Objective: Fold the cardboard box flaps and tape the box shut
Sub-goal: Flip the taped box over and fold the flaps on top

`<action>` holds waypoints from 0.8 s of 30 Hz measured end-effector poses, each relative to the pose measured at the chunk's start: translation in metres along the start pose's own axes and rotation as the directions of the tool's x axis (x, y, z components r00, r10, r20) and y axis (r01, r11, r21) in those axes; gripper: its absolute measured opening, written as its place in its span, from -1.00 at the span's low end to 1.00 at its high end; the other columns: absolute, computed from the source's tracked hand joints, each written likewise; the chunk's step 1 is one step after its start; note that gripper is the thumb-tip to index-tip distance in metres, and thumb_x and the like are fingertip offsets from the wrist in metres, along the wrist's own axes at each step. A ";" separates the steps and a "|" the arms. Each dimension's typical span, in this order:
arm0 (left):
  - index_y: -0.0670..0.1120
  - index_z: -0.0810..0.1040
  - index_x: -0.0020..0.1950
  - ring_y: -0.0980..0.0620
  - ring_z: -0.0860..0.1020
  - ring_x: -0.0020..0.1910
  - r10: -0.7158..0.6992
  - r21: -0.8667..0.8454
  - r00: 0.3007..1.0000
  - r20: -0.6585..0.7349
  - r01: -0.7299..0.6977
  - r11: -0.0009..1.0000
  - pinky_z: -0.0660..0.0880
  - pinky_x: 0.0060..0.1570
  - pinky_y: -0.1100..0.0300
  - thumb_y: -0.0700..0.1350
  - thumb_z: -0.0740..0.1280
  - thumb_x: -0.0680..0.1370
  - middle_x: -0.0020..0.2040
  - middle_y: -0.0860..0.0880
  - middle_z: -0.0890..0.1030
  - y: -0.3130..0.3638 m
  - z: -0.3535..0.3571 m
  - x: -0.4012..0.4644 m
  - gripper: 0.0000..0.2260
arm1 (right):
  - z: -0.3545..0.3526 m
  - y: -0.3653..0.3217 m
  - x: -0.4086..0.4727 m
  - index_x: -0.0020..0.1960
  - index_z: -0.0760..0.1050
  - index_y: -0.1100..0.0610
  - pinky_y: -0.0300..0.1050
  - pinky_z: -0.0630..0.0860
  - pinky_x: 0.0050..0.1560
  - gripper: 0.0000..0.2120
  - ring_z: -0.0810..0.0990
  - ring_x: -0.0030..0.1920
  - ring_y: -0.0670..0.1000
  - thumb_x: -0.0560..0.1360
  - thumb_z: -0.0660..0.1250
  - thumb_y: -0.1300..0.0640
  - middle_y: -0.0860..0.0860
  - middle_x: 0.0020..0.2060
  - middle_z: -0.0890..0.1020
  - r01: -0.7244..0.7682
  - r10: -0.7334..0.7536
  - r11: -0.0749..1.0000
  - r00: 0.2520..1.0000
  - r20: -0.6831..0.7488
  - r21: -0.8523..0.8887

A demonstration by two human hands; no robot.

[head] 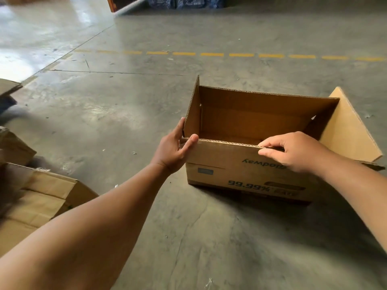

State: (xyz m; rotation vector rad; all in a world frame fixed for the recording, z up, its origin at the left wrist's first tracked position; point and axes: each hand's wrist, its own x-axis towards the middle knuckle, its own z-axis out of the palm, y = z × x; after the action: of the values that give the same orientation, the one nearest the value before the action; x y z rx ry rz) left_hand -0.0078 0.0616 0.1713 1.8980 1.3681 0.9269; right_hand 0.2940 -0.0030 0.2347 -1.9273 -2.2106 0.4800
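Observation:
A brown cardboard box [247, 174] with upside-down printing stands open on the concrete floor. Its near, far and left flaps stand upright, and the right flap [351, 130] leans outward. My left hand [173, 149] grips the near left corner, fingers along the outside of the left flap and thumb on the near flap's top edge. My right hand [293, 151] pinches the top edge of the near flap, fingers curled over it into the box. The inside of the box looks empty. No tape is in sight.
Flattened and stacked cardboard boxes [37, 197] lie at the left edge. A dashed yellow line [228, 54] crosses the floor beyond the box. Blue wrapped bundles [184, 2] sit far back. Bare concrete floor [117, 114] surrounds the box.

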 end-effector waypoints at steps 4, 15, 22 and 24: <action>-0.14 0.28 0.57 0.27 0.35 0.36 -0.030 0.040 0.998 0.049 0.029 0.999 0.30 0.24 0.53 0.41 0.05 0.45 0.49 -0.05 0.40 0.005 -0.013 0.002 -0.14 | -0.002 0.001 -0.003 0.14 0.61 -0.18 -0.28 0.43 0.03 -0.70 0.54 0.14 -0.12 0.53 0.21 -0.22 -0.19 0.12 0.63 -0.043 0.022 0.988 0.990 0.136 0.148; -0.16 0.21 0.54 -0.16 0.45 0.37 -0.324 0.167 0.945 0.030 0.315 0.934 0.44 0.32 -0.02 0.41 0.32 0.45 0.45 -0.19 0.43 0.037 0.003 0.029 -0.12 | -0.002 0.000 0.019 0.35 0.53 0.09 -0.40 0.27 0.24 -0.64 0.50 0.29 -0.04 0.70 0.05 0.07 -0.06 0.30 0.56 -0.176 0.098 0.972 0.907 0.409 0.156; -0.06 -0.05 0.65 -0.11 0.21 0.56 -0.254 0.263 0.964 0.077 0.226 0.938 0.24 0.50 -0.03 0.39 0.36 0.43 0.62 -0.09 0.15 0.028 0.003 0.038 0.00 | -0.010 0.017 0.067 0.50 0.29 -0.10 -0.08 0.46 0.25 -0.50 0.54 0.22 -0.03 0.60 0.20 -0.18 -0.07 0.29 0.54 -0.166 0.140 0.982 0.959 0.248 0.086; -0.04 -0.19 0.64 -0.07 0.06 0.60 -0.214 0.373 0.967 0.141 0.148 0.916 0.15 0.50 0.01 0.38 0.34 0.45 0.65 -0.04 -0.10 0.034 0.000 0.040 0.03 | -0.011 0.025 0.086 0.57 0.12 -0.14 0.03 0.37 0.39 -0.39 0.40 0.43 0.05 0.59 0.22 -0.20 -0.02 0.51 0.33 -0.131 0.131 0.991 0.984 0.121 -0.012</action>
State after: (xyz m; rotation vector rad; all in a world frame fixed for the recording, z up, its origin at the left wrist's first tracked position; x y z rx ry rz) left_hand 0.0191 0.0906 0.2060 2.0148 1.6558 0.4198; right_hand 0.3078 0.0856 0.2294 -2.1076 -2.1649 0.6291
